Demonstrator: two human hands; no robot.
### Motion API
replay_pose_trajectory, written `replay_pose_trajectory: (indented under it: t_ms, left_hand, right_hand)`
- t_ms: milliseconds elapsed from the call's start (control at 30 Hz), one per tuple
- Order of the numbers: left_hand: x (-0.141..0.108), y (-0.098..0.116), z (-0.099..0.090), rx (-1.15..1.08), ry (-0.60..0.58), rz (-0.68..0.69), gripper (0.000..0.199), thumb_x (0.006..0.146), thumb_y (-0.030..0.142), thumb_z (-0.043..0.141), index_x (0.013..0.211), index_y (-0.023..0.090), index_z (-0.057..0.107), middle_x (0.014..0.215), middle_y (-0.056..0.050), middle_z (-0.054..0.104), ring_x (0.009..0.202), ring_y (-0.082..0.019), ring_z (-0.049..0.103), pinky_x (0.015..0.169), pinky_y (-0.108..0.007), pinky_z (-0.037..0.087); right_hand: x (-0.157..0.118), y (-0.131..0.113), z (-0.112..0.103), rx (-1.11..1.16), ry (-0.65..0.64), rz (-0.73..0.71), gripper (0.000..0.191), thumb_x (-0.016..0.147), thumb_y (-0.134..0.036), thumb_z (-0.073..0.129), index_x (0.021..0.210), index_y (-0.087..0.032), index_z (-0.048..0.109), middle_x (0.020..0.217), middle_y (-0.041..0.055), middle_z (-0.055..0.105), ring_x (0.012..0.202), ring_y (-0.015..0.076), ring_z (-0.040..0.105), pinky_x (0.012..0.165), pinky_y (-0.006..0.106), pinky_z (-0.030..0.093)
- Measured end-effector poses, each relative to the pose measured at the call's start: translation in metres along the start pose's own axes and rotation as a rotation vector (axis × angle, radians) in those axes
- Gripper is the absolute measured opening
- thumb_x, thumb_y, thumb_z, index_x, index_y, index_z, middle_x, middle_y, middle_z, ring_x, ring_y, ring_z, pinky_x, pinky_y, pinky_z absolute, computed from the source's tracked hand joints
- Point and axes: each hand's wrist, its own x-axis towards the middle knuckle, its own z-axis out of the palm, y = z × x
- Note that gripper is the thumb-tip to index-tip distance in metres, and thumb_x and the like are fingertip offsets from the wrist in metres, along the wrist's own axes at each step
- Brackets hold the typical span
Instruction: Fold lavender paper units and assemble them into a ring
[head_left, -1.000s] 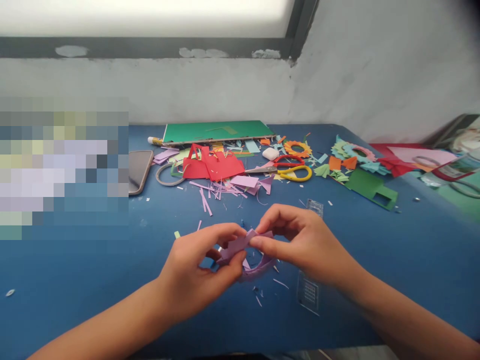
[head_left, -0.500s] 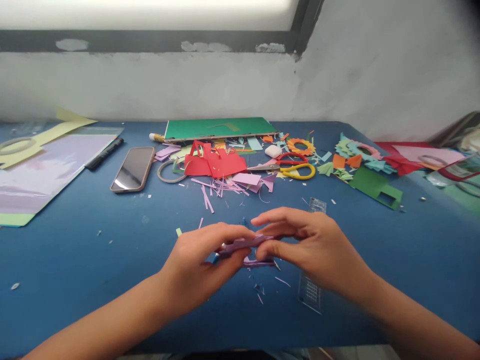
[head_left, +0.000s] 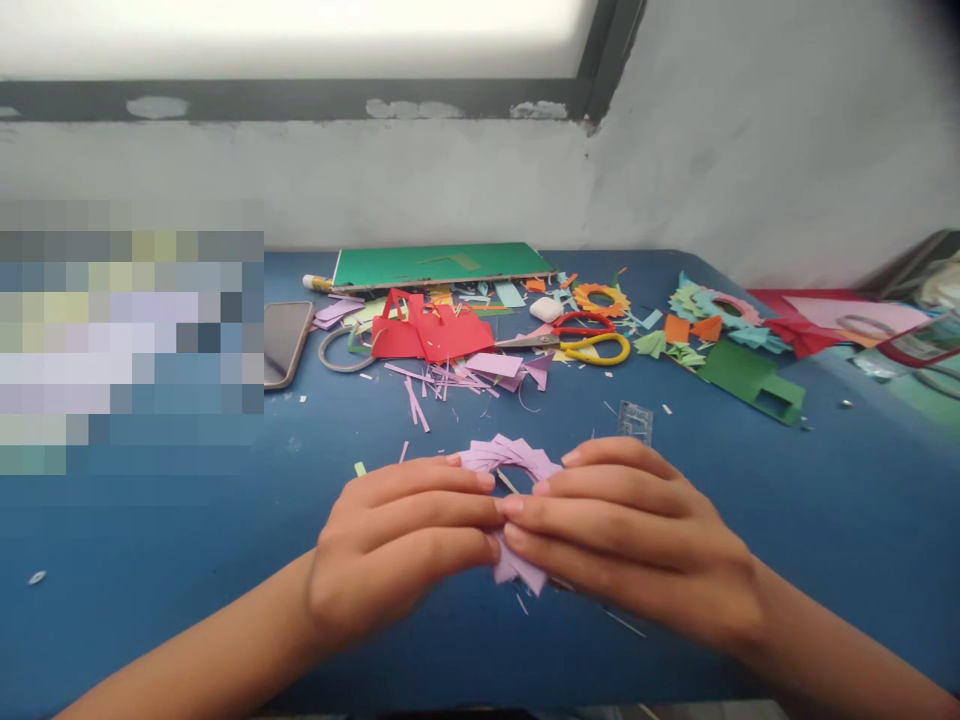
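A ring of folded lilac paper (head_left: pixel 517 452), its outer edge pointed, is between my two hands just above the blue table. My left hand (head_left: pixel 409 530) grips its left side, fingers laid over the top. My right hand (head_left: pixel 637 535) grips the right side the same way, and the fingertips of both hands meet across the ring's lower middle. The fingers cover much of the ring, and both thumbs are hidden beneath. Beyond my right hand shows the end of a clear ruler (head_left: pixel 636 422), the rest of it mostly covered.
Scissors (head_left: pixel 596 347) with red and yellow handles lie beside red paper (head_left: pixel 454 333) and lilac scraps (head_left: pixel 495 366). Behind are a green board (head_left: pixel 442 262) and an orange paper ring (head_left: pixel 601 297). A phone (head_left: pixel 289 345) is at left, partly under a pixelated patch.
The paper ring was seen nearly edge-on and now tilts with its face upward, its centre hole showing. Both hands have turned, so their backs face up and the fingers lie over it.
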Motion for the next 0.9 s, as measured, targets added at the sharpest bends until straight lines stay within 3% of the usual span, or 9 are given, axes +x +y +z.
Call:
replay_pose_trajectory:
  t_ms: [133,367,533,600,700,900]
  left_hand:
    - [-0.004,0.001,-0.004,0.026,-0.042,0.029,0.016,0.090,0.014,0.047,0.083,0.013,0.061,0.087,-0.004,0.073,0.097,-0.010,0.062,0.094,-0.025,0.048]
    - [-0.007,0.002,-0.010,-0.019,-0.086,0.022,0.017,0.092,0.014,0.045,0.087,0.012,0.061,0.094,-0.006,0.071,0.103,-0.013,0.060,0.096,-0.030,0.048]
    - [-0.005,0.001,-0.007,-0.022,-0.062,0.043,0.019,0.092,0.016,0.043,0.085,0.012,0.061,0.093,-0.006,0.072,0.100,-0.013,0.061,0.096,-0.028,0.048]
    - [-0.006,0.001,-0.004,-0.020,0.011,0.092,0.020,0.092,0.017,0.043,0.084,0.013,0.061,0.090,-0.005,0.072,0.097,-0.013,0.063,0.095,-0.027,0.049]
    - [-0.007,0.002,-0.001,-0.007,0.049,0.037,0.021,0.092,0.019,0.042,0.083,0.016,0.061,0.089,-0.003,0.073,0.094,-0.013,0.065,0.092,-0.028,0.052]
    - [-0.004,0.004,-0.009,0.028,-0.059,0.015,0.016,0.091,0.016,0.045,0.089,0.017,0.061,0.095,-0.003,0.072,0.099,-0.014,0.063,0.093,-0.028,0.052]
  right_hand:
    - [-0.004,-0.003,-0.002,-0.046,0.014,-0.031,0.024,0.090,-0.009,0.046,0.090,-0.019,0.067,0.100,-0.0069,0.068,0.094,0.0053,0.060,0.102,0.020,0.034]
    - [0.008,-0.011,-0.011,0.083,-0.041,0.101,0.023,0.092,-0.014,0.047,0.083,-0.018,0.067,0.086,-0.0052,0.072,0.081,0.0036,0.063,0.092,0.018,0.042]
    - [0.009,-0.010,-0.004,0.205,0.051,0.151,0.023,0.091,-0.020,0.050,0.074,-0.020,0.067,0.078,-0.0068,0.072,0.073,0.0031,0.062,0.092,0.018,0.041]
    - [0.007,-0.009,0.001,0.231,0.091,0.160,0.026,0.091,-0.019,0.050,0.072,-0.021,0.066,0.076,-0.0082,0.072,0.075,0.0033,0.062,0.094,0.018,0.040]
    - [0.005,-0.010,0.008,0.248,0.181,0.185,0.028,0.091,-0.020,0.048,0.070,-0.022,0.066,0.076,-0.0087,0.072,0.080,0.0049,0.062,0.093,0.020,0.040]
    - [0.004,-0.012,0.010,0.161,0.167,0.239,0.018,0.088,-0.020,0.053,0.079,-0.025,0.067,0.088,-0.0045,0.072,0.090,0.0107,0.062,0.093,0.029,0.040]
